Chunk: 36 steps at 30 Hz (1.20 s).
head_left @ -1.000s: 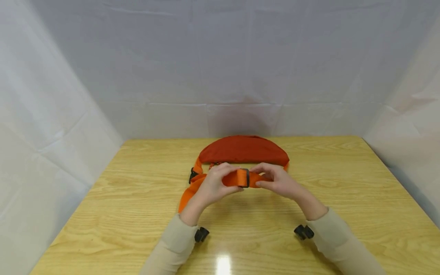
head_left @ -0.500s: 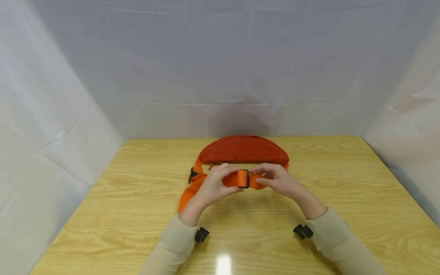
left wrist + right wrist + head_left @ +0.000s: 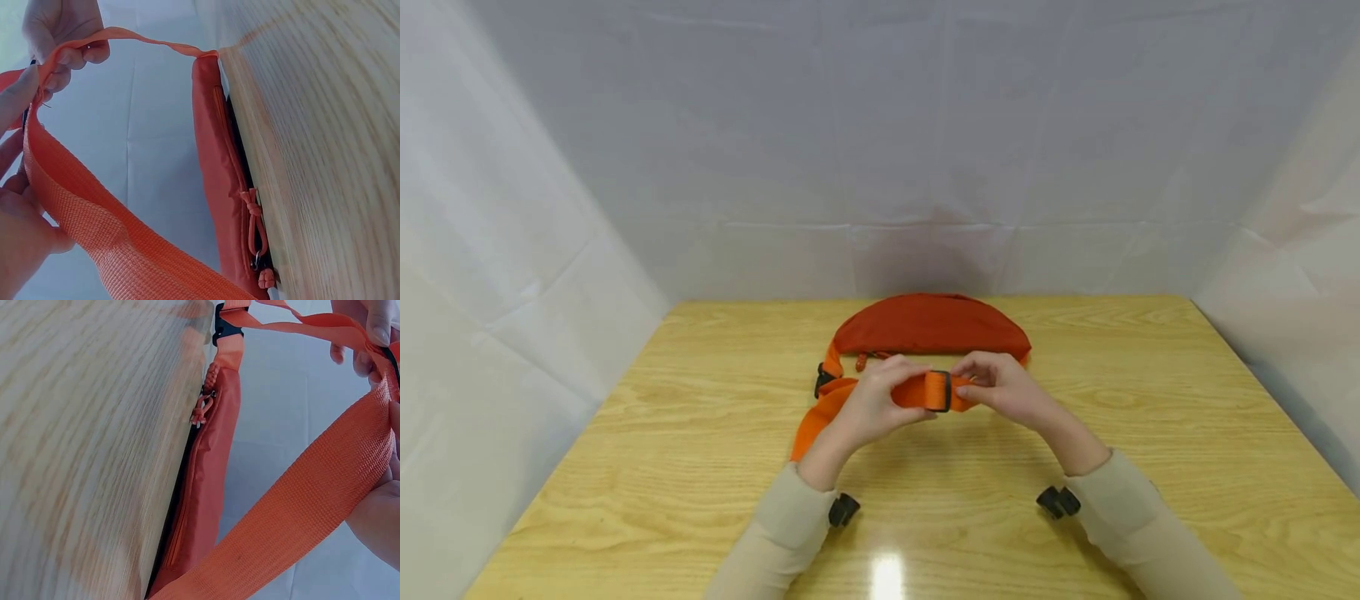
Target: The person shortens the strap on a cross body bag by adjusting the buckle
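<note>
A red waist bag (image 3: 932, 325) lies at the back of the table, its orange webbing strap (image 3: 913, 392) looping toward me. My left hand (image 3: 876, 407) grips the strap between thumb and fingers, just left of a black slider buckle (image 3: 947, 392). On the buckle's other side, my right hand (image 3: 1013, 393) pinches the strap with thumb and fingertips. The strap is raised off the table there; a wide orange band (image 3: 294, 494) runs down to the bag in the right wrist view. A black side-release buckle (image 3: 823, 380) joins the strap at the bag's left end.
A zipper with a knotted red cord pull (image 3: 253, 215) runs along the bag's edge. The wooden table (image 3: 700, 467) meets a pale sheet (image 3: 925, 167) behind the bag. Black clips (image 3: 844, 509) sit by both sleeve cuffs.
Both hands stay on the strap. The left hand and the slider buckle have shifted slightly right, and the stretch of strap between buckle and right fingertips looks shorter.
</note>
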Tool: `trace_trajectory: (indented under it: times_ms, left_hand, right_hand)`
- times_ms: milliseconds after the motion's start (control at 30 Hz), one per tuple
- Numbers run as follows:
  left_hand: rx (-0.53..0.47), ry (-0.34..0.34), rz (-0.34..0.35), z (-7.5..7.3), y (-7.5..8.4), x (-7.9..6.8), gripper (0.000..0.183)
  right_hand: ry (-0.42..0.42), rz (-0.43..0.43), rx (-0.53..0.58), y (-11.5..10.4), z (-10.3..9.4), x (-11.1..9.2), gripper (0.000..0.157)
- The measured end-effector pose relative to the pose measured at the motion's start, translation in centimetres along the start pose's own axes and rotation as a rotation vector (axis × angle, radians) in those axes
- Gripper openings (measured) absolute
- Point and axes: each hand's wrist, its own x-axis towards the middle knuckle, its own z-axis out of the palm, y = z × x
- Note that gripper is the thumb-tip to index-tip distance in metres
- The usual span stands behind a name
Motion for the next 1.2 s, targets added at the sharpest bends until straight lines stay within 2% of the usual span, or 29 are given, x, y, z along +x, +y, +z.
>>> trace_trajectory:
  times_ms: [200, 400, 533, 767, 1033, 1200]
  left_hand:
    - [-0.01, -0.003, -0.007, 0.05, -0.07, 0.05, 0.047]
    - [-0.005, 0.014, -0.003, -0.09, -0.19, -0.1, 0.047]
    - [0.011, 0.018, -0.002, -0.17, -0.23, -0.15, 0.047]
    - [0.012, 0.015, 0.003, -0.14, -0.27, -0.16, 0.047]
    - [0.02, 0.002, -0.014, -0.15, -0.14, -0.28, 0.048]
    - [0.024, -0.009, -0.011, -0.19, -0.08, -0.22, 0.048]
  right_hand:
    - [0.014, 0.015, 0.01, 0.0, -0.01, -0.02, 0.022]
    - [-0.085, -0.088, 0.001, 0.6, -0.39, -0.21, 0.028]
    - [-0.118, -0.105, -0.009, 0.79, -0.6, -0.31, 0.03]
    - [-0.097, -0.075, 0.004, 0.69, -0.57, -0.3, 0.028]
    - [-0.041, -0.032, -0.046, 0.56, -0.64, -0.33, 0.019]
    - [-0.033, -0.018, -0.026, 0.49, -0.73, -0.32, 0.018]
